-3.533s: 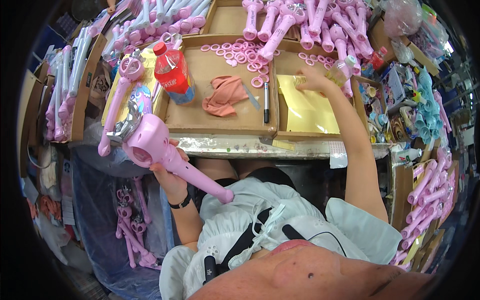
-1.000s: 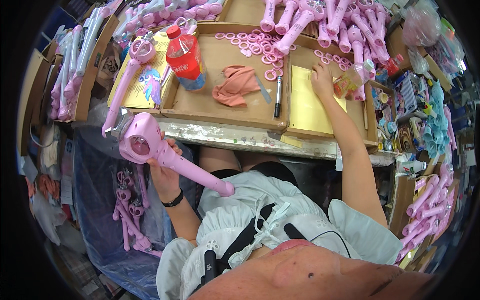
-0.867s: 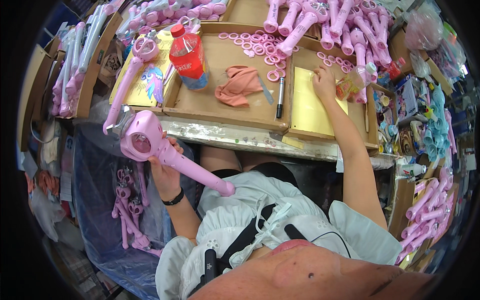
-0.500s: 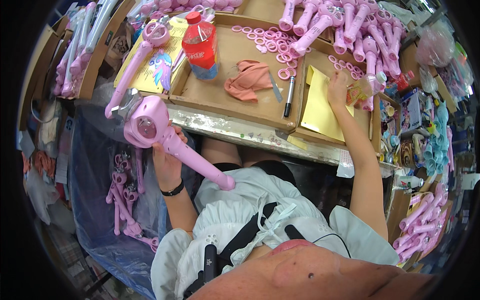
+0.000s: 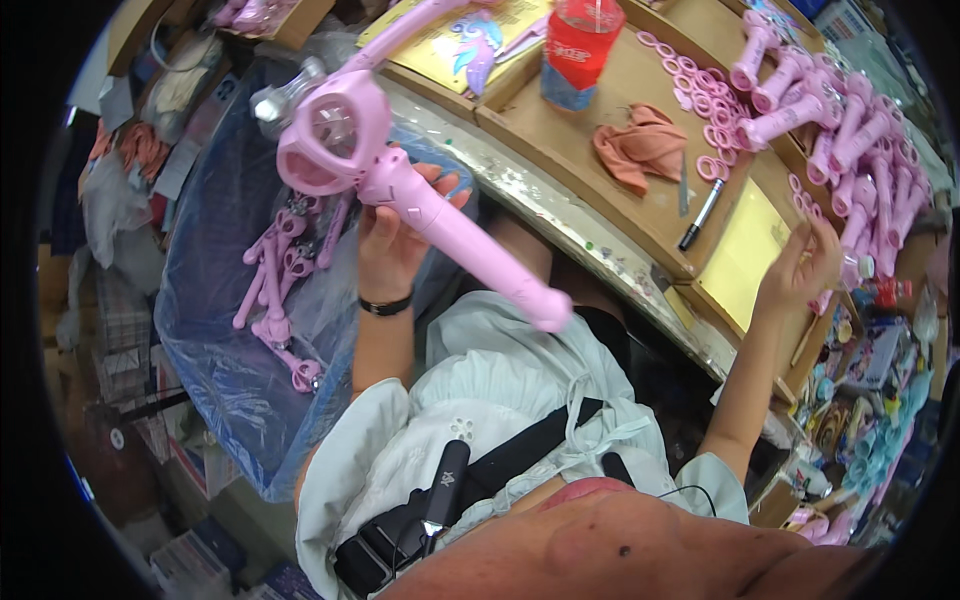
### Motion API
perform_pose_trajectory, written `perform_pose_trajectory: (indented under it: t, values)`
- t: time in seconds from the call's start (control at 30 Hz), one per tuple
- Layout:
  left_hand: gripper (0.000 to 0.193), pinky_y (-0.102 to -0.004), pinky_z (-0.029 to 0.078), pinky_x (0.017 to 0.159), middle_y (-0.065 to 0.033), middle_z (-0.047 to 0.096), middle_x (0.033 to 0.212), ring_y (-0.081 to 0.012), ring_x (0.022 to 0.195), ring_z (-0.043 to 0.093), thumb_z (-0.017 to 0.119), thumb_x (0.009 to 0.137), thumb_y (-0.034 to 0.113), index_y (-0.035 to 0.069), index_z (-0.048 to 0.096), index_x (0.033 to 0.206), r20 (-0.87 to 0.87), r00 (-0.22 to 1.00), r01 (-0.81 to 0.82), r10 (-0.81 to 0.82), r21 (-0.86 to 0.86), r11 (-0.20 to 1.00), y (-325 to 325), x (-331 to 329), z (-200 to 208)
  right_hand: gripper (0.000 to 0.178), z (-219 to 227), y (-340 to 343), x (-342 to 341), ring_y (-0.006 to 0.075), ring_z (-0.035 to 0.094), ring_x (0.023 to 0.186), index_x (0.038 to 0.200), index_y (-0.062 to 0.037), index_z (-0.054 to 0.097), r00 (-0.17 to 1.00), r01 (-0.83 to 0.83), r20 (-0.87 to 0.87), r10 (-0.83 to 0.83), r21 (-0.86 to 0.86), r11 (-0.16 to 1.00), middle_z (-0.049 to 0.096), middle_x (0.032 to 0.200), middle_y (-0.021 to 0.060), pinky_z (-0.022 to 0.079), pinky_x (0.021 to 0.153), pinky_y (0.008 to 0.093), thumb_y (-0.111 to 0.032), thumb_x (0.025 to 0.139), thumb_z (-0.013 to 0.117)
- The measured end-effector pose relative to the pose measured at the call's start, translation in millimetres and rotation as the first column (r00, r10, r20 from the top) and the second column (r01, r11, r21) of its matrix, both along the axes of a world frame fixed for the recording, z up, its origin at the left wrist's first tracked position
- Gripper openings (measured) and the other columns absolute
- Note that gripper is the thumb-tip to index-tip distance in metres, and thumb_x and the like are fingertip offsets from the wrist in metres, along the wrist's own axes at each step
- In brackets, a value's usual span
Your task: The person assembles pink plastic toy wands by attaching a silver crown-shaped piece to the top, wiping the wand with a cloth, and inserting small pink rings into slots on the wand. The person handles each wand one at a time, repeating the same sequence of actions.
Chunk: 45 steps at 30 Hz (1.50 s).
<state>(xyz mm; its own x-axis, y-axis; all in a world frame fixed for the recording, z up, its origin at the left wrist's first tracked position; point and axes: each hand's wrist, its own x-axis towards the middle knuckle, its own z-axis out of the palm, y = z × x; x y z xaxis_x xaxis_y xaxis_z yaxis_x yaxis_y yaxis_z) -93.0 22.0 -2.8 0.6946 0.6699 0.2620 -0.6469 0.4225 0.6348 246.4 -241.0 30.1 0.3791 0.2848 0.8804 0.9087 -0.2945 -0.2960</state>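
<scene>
A pink toy wand (image 5: 485,262) with a round, windowed head lies tilted across my left hand (image 5: 392,245), its handle end toward my lap. The fingers of that hand wrap the wand just below its head. Over the right end of the work table is my right hand (image 5: 806,262), beside a yellow sheet (image 5: 742,255) and close to several small pink rings (image 5: 803,194). Its fingers are bent together, and whatever lies between them, if anything, I cannot make out. A second pink wand (image 5: 410,32) rests at the table's left, past the held wand's head.
A blue-lined bin (image 5: 215,400) with several pink wands stands at my left. Cardboard trays (image 5: 560,205) hold a red-labelled bottle (image 5: 580,55), an orange cloth (image 5: 642,148), a black marker (image 5: 702,215), a thin blade (image 5: 684,185) and loose rings (image 5: 708,100). Pink wands (image 5: 865,130) pile up at the far right.
The view has swung, so the table now slants down to the right. My left hand still grips the wand. My right hand has pulled back from beside the clear bottle, its fingers bent.
</scene>
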Motion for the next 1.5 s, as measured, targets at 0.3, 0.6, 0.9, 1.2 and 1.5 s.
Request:
perform_pose_trajectory:
  t: [0.3, 0.6, 0.9, 1.2, 1.5]
  values:
    - [0.066, -0.0561, 0.036, 0.104, -0.0106, 0.047, 0.133, -0.0381, 0.128, 0.04, 0.072, 0.081, 0.019, 0.016, 0.032, 0.133, 0.015, 0.991, -0.129, 0.13, -0.081, 0.988, -63, 44, 8, 0.006, 23, 39, -138, 0.0094, 0.05, 0.063, 0.088, -0.0013, 0.053, 0.343, -0.234, -0.529, 0.776, 0.752, 0.616, 0.057, 0.08, 0.0085, 0.038, 0.052, 0.0194, -0.002, 0.087, 0.059]
    - [0.062, -0.0552, 0.036, 0.104, -0.011, 0.043, 0.134, -0.0379, 0.129, 0.038, 0.07, 0.082, 0.014, 0.016, 0.031, 0.131, 0.033, 0.998, -0.059, 0.063, -0.111, 0.992, -84, 51, 12, 0.01, 11, 59, -162, 0.0041, 0.049, 0.054, 0.089, -0.0014, 0.058, 0.223, -0.219, -0.71, 0.667, 0.631, 0.745, 0.063, 0.076, 0.0057, 0.037, 0.046, 0.0169, -0.008, 0.087, 0.065]
    - [0.061, -0.0561, 0.035, 0.105, -0.012, 0.044, 0.136, -0.0384, 0.13, 0.037, 0.065, 0.086, 0.022, 0.015, 0.029, 0.134, -0.013, 0.997, -0.079, 0.079, -0.028, 0.996, -85, 49, 16, 0.011, 9, 64, -165, 0.0059, 0.05, 0.052, 0.09, -0.0002, 0.059, 0.276, -0.224, -0.701, 0.658, 0.618, 0.753, 0.065, 0.077, 0.0087, 0.039, 0.046, 0.0181, -0.008, 0.086, 0.066]
    - [0.06, -0.055, 0.036, 0.104, -0.0128, 0.042, 0.134, -0.0387, 0.129, 0.038, 0.066, 0.086, 0.015, 0.015, 0.029, 0.133, 0.022, 0.998, -0.06, 0.063, -0.115, 0.992, -85, 49, 17, 0.01, 9, 62, -165, 0.0024, 0.052, 0.06, 0.091, -0.0005, 0.06, 0.261, -0.244, -0.726, 0.636, 0.588, 0.771, 0.062, 0.079, 0.0025, 0.043, 0.05, 0.0153, -0.006, 0.085, 0.067]
    - [0.062, -0.0547, 0.036, 0.104, -0.0138, 0.042, 0.134, -0.0383, 0.128, 0.039, 0.067, 0.085, 0.015, 0.015, 0.027, 0.133, 0.002, 0.998, -0.068, 0.069, -0.118, 0.991, -86, 48, 18, 0.01, 6, 63, -164, 0.0024, 0.051, 0.06, 0.091, -0.0006, 0.061, 0.262, -0.245, -0.736, 0.625, 0.575, 0.78, 0.062, 0.079, 0.0023, 0.042, 0.049, 0.0154, -0.006, 0.085, 0.067]
